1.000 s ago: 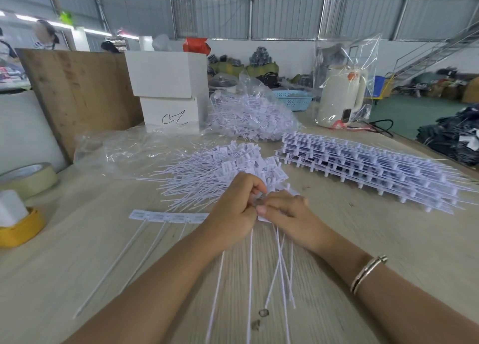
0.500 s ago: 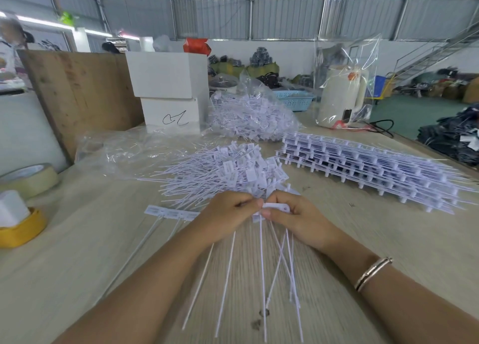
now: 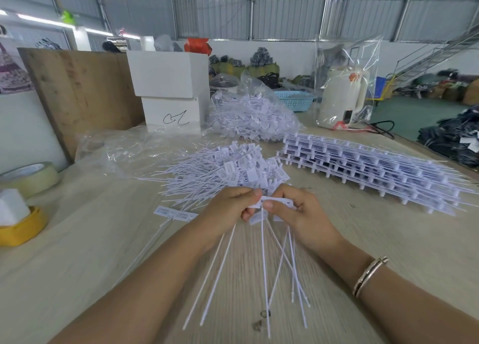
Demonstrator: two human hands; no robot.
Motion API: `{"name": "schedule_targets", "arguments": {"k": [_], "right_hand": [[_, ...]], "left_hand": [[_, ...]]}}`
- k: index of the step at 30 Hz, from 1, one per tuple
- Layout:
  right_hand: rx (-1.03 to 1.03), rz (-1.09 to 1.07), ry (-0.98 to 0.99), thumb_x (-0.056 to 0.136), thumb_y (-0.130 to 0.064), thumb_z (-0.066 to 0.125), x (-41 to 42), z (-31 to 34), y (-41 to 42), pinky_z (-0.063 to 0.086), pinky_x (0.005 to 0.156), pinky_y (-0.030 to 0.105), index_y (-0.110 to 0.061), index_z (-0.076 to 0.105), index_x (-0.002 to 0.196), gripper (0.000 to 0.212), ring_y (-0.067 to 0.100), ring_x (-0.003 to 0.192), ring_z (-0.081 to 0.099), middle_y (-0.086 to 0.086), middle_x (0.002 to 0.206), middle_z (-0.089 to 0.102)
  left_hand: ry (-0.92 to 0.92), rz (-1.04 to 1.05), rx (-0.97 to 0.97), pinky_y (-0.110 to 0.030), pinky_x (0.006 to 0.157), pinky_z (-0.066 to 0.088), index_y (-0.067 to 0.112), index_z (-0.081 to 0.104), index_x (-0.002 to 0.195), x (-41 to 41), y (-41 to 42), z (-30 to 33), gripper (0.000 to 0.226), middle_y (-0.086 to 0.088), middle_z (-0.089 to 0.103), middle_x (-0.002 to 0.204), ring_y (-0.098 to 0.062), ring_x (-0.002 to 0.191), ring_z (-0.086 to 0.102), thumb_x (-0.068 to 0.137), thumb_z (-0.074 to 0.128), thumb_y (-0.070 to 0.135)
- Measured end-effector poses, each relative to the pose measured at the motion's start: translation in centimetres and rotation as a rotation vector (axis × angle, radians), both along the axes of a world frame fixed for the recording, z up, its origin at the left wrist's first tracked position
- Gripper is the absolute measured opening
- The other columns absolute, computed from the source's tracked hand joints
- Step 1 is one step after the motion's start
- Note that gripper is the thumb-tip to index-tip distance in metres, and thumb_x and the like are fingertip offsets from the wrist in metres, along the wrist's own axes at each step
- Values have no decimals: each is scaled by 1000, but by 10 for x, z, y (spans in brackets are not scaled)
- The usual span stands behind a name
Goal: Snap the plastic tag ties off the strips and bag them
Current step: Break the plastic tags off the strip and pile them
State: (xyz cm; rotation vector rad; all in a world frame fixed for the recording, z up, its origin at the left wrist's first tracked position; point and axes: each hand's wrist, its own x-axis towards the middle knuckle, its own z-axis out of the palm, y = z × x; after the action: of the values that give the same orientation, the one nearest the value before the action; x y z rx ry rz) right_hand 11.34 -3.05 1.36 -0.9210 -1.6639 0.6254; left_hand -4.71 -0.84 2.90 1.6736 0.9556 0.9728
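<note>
1. While both hands pinch the strip [image 3: 278, 203] just in front of the loose pile [image 3: 223, 174], the left hand [image 3: 229, 211] should bend its tab sharply against the right hand [image 3: 298, 214], I judge, so one tie snaps off cleanly.
2. Count: about seven tails hang from the hands; one filled bag [image 3: 252, 117] behind the pile; one stack of strips [image 3: 368, 166] beside it.

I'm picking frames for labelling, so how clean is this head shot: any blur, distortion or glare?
Head view: wide-angle bend curves the roof beams and table edge; motion smear on the table at the right, while the hands, left and right, stay fairly sharp; even light, soft shadows, mild glare on the clear bag.
</note>
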Motion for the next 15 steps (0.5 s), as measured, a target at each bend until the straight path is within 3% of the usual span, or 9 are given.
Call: {"name": "schedule_targets", "arguments": {"k": [2, 4, 9, 13, 15], "right_hand": [[36, -47, -12, 82, -29, 68, -2, 0, -2, 38, 70, 38, -12, 53, 62, 30, 20, 58, 46, 17, 59, 51], [22, -78, -15, 81, -30, 63, -3, -1, -2, 35, 83, 46, -15, 54, 63, 26, 14, 62, 48, 10, 61, 52], [-52, -127, -76, 83, -25, 69, 6, -4, 5, 37, 80, 42, -8, 61, 70, 22, 12, 67, 51, 11, 70, 57], [-92, -391, -486, 79, -40, 69, 15, -10, 16, 19, 78, 35, -38, 56, 62, 21, 8, 91, 51, -12, 86, 56], [-124, -469, -619, 78, -48, 66, 16, -13, 19, 12, 71, 32, -41, 63, 74, 8, 7, 100, 48, -14, 96, 55]], "left_hand": [[-58, 30, -47, -14, 48, 34, 3, 56, 67, -1, 0, 2, 37, 9, 43, 44, -5, 43, 41, 96, 49, 25], [-76, 69, -45, -15, 48, 34, 12, 47, 56, -4, 2, 3, 42, 6, 42, 44, -7, 43, 41, 96, 49, 27], [0, 158, 90, -12, 49, 34, 23, 50, 45, -5, 1, 3, 50, 12, 46, 43, -2, 43, 42, 95, 50, 26], [156, 188, 256, -30, 64, 40, 27, 48, 56, -5, -1, -2, 42, 13, 49, 53, -11, 61, 51, 97, 42, 31], [210, 169, 314, -33, 62, 37, 28, 48, 67, -6, -1, -5, 29, 7, 50, 58, -15, 60, 48, 93, 39, 22]]}}
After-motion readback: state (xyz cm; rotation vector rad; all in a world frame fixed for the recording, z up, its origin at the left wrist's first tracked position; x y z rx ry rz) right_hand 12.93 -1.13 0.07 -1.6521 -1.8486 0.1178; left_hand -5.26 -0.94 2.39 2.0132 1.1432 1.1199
